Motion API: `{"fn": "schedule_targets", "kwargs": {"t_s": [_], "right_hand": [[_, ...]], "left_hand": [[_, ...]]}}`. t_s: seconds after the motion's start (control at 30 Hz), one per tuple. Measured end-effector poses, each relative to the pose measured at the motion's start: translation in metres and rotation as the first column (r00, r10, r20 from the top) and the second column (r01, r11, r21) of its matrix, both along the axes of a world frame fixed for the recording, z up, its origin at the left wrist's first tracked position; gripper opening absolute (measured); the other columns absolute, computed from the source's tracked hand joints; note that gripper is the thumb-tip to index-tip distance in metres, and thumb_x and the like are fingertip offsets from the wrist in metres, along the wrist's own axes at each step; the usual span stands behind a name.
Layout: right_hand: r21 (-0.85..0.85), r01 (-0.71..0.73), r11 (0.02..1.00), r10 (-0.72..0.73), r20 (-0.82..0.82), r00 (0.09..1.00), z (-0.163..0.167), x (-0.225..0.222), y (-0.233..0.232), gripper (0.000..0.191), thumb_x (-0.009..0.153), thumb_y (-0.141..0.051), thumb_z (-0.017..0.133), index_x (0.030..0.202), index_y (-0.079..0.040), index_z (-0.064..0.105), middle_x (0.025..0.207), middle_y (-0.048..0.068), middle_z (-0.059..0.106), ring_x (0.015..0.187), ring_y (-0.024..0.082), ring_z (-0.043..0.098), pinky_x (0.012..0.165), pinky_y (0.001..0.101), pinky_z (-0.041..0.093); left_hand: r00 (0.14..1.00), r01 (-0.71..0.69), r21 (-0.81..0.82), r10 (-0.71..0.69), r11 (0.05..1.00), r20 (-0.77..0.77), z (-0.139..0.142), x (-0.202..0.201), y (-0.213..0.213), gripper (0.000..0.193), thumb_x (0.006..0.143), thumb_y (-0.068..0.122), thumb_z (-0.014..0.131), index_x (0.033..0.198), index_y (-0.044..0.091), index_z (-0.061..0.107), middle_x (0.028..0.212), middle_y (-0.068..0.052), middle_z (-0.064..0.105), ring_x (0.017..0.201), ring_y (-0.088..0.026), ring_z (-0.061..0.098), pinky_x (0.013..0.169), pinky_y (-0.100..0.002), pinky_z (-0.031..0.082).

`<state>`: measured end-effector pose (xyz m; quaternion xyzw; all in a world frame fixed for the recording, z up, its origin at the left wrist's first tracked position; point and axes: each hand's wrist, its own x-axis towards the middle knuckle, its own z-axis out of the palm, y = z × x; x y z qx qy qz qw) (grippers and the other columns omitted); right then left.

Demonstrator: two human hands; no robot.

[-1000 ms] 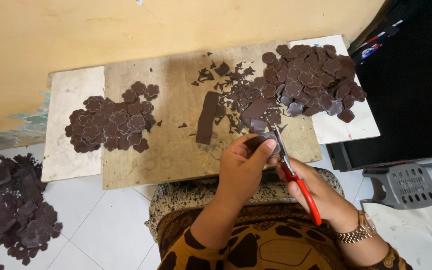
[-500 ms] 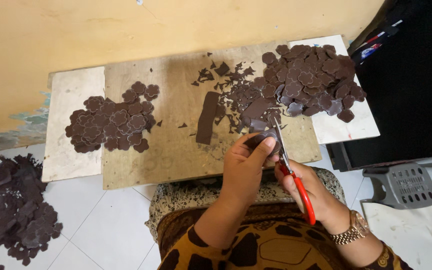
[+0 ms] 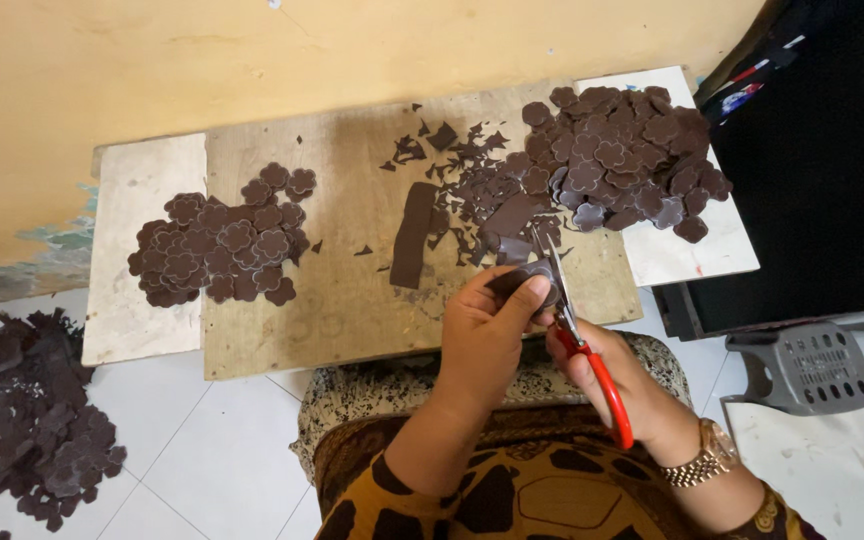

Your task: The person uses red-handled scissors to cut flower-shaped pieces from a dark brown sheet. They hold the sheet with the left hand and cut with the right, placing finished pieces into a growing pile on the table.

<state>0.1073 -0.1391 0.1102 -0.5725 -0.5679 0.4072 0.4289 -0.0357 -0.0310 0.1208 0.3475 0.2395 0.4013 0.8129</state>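
Note:
My left hand point(image 3: 489, 325) pinches a dark brown flower-shaped piece point(image 3: 530, 275) just above the board's front edge. My right hand point(image 3: 620, 375) grips red-handled scissors point(image 3: 582, 345), whose blades meet that piece at its right side. On the right of the wooden board point(image 3: 352, 300) lies a big heap of brown flower pieces point(image 3: 617, 165). A smaller pile of flower pieces point(image 3: 222, 240) sits on the left. Between them lie a brown strip point(image 3: 414, 235) and several small offcuts point(image 3: 457, 180).
A yellow wall point(image 3: 252, 50) runs behind the board. A heap of brown scraps point(image 3: 37, 420) lies on the white tiled floor at the left. A grey plastic stool point(image 3: 812, 365) and a black cabinet point(image 3: 822, 180) stand at the right. A gold watch point(image 3: 709, 455) circles my right wrist.
The scissors' handles have shifted slightly in my right hand while the left hand keeps the piece at the blades. The piles have not moved.

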Motion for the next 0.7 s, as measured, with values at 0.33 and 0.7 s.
{"fn": "schedule_targets", "kwargs": {"t_s": [0.33,0.7], "right_hand": [[-0.057,0.023,0.998,-0.025,-0.043,0.999,0.002,-0.003,0.001,0.069,0.099,-0.071,0.036,0.096,-0.005,0.055,0.076,-0.003,0.045,0.068,0.010,0.042,0.059,0.0266,0.041],[-0.049,-0.022,0.999,0.025,0.051,0.998,-0.005,0.012,-0.002,0.062,0.101,-0.068,0.040,0.085,-0.009,0.052,0.075,-0.003,0.045,0.069,0.011,0.043,0.061,0.0266,0.042]], "left_hand": [[1.000,-0.003,-0.014,0.003,1.000,0.013,0.002,0.000,-0.001,0.018,0.096,0.014,0.073,0.105,-0.001,0.069,0.089,-0.005,0.071,0.078,-0.011,0.063,0.073,-0.026,0.054],[0.997,0.055,0.071,-0.051,0.996,-0.064,-0.004,-0.011,0.010,0.018,0.095,0.010,0.073,0.107,-0.003,0.070,0.092,-0.006,0.071,0.078,-0.011,0.064,0.073,-0.026,0.054]]}}
